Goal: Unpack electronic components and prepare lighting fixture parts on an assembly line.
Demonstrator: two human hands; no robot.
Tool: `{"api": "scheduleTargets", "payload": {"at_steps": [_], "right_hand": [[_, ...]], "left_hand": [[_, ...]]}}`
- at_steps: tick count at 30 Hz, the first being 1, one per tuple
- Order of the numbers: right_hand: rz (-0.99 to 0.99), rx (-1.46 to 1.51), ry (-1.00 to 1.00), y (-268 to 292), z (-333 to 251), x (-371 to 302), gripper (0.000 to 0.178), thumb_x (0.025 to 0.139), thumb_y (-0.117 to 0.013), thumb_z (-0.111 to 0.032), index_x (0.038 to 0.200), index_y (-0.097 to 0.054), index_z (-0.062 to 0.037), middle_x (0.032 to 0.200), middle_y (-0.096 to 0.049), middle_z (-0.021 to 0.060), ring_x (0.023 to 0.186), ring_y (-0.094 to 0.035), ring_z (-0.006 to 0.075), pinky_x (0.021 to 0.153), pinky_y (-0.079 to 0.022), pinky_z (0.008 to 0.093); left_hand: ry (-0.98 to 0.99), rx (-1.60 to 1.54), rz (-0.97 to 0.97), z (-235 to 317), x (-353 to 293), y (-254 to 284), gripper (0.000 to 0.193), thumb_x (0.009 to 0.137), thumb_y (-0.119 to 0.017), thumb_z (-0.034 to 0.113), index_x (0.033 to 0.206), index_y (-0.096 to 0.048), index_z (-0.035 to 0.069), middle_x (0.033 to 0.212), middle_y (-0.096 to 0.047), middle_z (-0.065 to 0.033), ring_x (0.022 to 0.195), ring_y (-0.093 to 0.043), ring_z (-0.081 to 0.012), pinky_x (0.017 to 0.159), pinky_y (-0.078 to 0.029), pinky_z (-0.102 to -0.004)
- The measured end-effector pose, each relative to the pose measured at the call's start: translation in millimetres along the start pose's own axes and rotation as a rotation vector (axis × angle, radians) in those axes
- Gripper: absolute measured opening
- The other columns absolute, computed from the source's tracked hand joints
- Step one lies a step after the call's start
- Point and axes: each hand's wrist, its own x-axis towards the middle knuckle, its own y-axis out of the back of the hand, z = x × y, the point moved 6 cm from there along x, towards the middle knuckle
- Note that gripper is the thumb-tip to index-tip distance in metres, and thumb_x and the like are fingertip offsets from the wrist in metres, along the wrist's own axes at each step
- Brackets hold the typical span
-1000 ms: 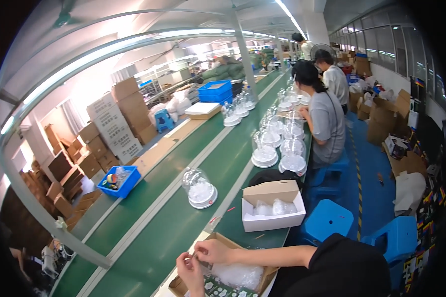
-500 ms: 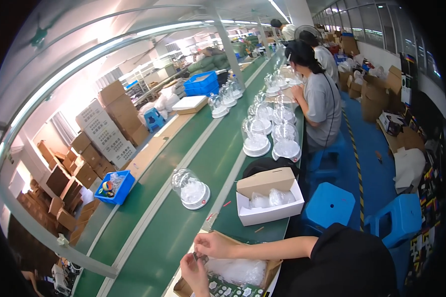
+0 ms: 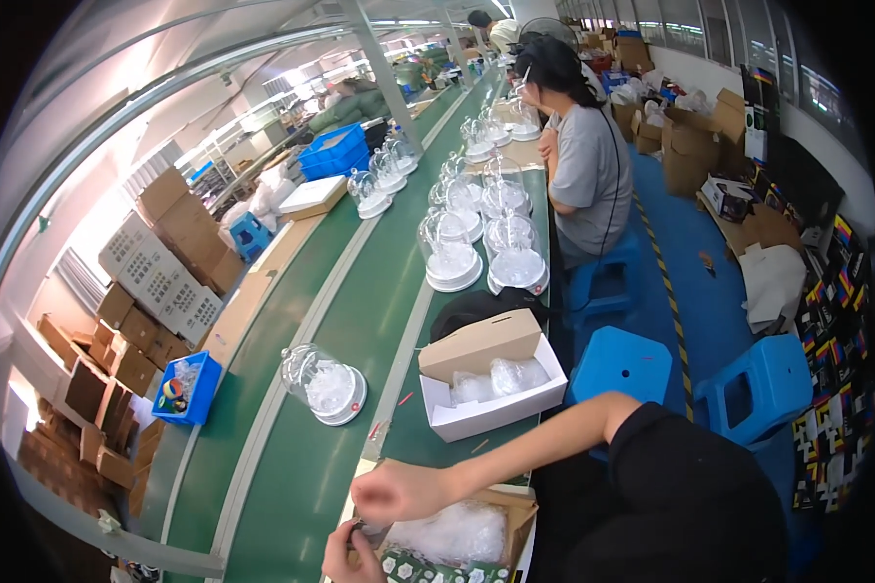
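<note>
My left hand (image 3: 350, 559) is at the bottom edge, thumb and fingers pinching a small dark object (image 3: 367, 530) whose kind I cannot make out. Just above it my right hand (image 3: 399, 491) is curled closed and slightly blurred; what it holds, if anything, is hidden. Both are over the left side of an open cardboard box (image 3: 523, 515). Inside lie clear plastic bags (image 3: 452, 532) and green printed cards (image 3: 428, 566). Farther up the green belt, a clear dome on a white round base (image 3: 329, 387) stands apart from my hands.
A white box (image 3: 496, 413) with bubble-wrapped items stands beyond my right arm. Several domes (image 3: 454, 262) line the bench ahead, near a seated person in grey (image 3: 593, 160). Blue stools (image 3: 622, 367) stand at right. A blue bin (image 3: 190, 387) sits across the belt.
The view has shifted, so the scene sits further left. My right hand has turned into a more curled pose and its fingers have moved off the small dark object, which my left hand keeps.
</note>
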Motion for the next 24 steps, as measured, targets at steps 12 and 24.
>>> {"api": "scheduleTargets", "payload": {"at_steps": [12, 24], "right_hand": [[0.234, -0.358, 0.224, 92.6, 43.4, 104.7, 0.015, 0.075, -0.063, -0.015, 0.077, -0.060, 0.0001, 0.080, -0.063, 0.0132, 0.080, -0.061, 0.0233, 0.073, -0.048, 0.0344], [0.454, -0.628, 0.220, 156.0, 80.2, 217.1, 0.016, 0.078, -0.061, -0.015, 0.079, -0.062, 0.0003, 0.085, -0.063, 0.0122, 0.078, -0.062, 0.0236, 0.068, -0.049, 0.0326]], "left_hand": [[-0.062, -0.112, -0.061, -58.8, 121.2, -27.1, 0.014, 0.085, -0.058, -0.001, 0.098, -0.062, -0.001, 0.077, -0.060, -0.0011, 0.064, -0.050, -0.0046, 0.055, -0.039, -0.0199], [-0.225, 0.080, 0.103, -98.9, 245.3, -66.1, 0.019, 0.084, -0.058, 0.003, 0.102, -0.064, 0.000, 0.079, -0.064, -0.0110, 0.069, -0.061, -0.0161, 0.063, -0.048, -0.0285]]}}
